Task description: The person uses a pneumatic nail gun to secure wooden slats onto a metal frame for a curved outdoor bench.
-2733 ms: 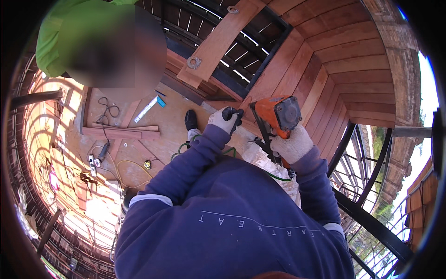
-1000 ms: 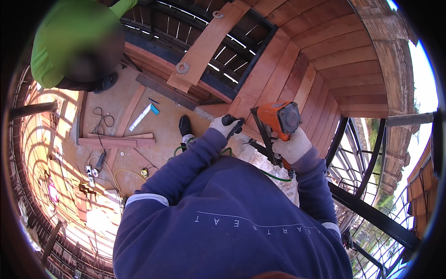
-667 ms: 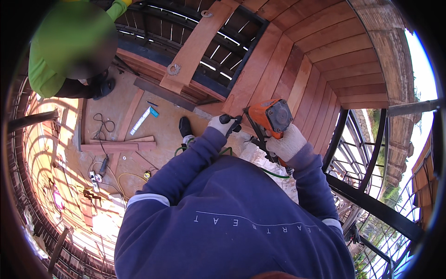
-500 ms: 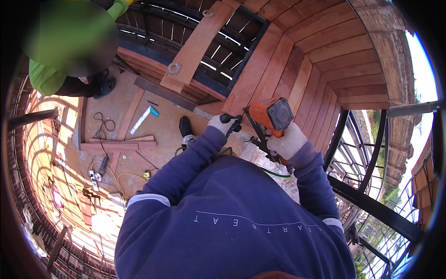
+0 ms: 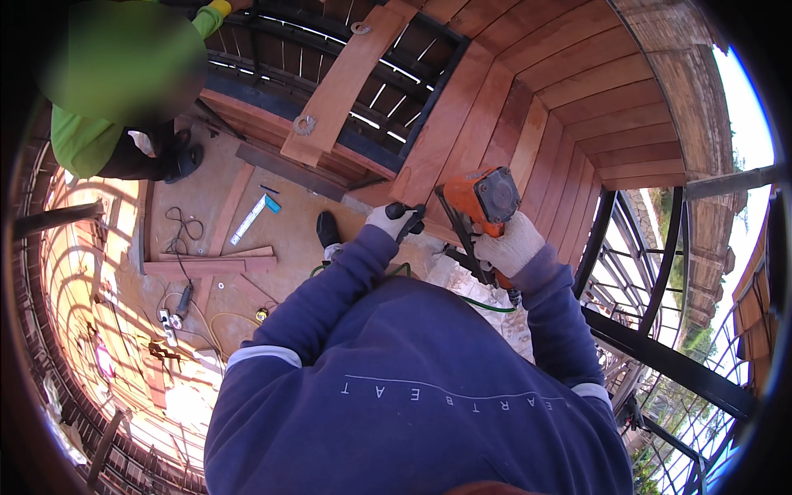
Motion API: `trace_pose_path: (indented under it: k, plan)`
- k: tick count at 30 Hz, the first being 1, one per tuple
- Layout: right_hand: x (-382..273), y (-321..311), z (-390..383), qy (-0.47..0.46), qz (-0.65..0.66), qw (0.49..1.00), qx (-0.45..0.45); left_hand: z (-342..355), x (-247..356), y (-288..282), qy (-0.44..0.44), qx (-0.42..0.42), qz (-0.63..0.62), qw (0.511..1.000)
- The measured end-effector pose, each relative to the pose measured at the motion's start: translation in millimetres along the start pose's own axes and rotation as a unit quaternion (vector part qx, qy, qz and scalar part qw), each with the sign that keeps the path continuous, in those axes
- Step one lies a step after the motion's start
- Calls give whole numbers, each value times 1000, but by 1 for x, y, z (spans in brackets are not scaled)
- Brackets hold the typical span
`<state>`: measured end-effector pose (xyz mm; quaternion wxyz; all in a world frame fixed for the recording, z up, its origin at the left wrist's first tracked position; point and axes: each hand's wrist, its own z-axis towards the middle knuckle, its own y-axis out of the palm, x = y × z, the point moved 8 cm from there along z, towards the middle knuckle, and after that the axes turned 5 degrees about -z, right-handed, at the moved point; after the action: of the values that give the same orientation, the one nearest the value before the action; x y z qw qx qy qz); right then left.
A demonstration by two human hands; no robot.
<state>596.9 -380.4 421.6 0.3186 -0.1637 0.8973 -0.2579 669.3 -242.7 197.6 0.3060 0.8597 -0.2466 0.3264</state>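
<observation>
My gloved right hand (image 5: 507, 247) grips an orange and black nail gun (image 5: 487, 198) with a green hose (image 5: 487, 305), its nose at the front edge of the reddish wooden boards (image 5: 454, 132). Just left of it, my gloved left hand (image 5: 394, 221) is closed on a small dark object, too small to name for sure, beside that same board edge. My shoed foot (image 5: 327, 229) shows below on the dusty floor.
A co-worker (image 5: 91, 140) in green bends at upper left, beside a plank (image 5: 338, 91) lying over an open frame. Loose wood strips (image 5: 210, 264), a white-blue square (image 5: 252, 219), cords and a power tool (image 5: 181, 297) lie on the floor (image 5: 289, 206). Black steel bars (image 5: 660, 363) stand at right.
The co-worker has moved lower, legs now showing. The surroundings shift slightly left and up in my view. The nail gun has moved a little left; both hands keep their holds.
</observation>
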Motion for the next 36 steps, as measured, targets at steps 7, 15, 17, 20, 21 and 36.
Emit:
trace_pose_path:
  k: [7,15,17,20,21,36]
  plan:
    - [12,-5,-20,15,80,997,12,-22,28,19,88,-49,59,993]
    - [27,-4,-23,-16,30,998,55,-15,13,16,-45,-9,-37,998]
    - [28,-5,-25,-27,30,997,64,-13,7,14,-56,-1,-82,995]
    - [32,-8,-28,-55,55,993,90,-16,11,15,-63,0,-95,993]
    - [32,-10,-30,-64,56,991,100,-14,10,15,-52,-7,-93,994]
    - [78,-18,-54,-18,161,974,161,-17,15,-4,21,-89,-9,996]
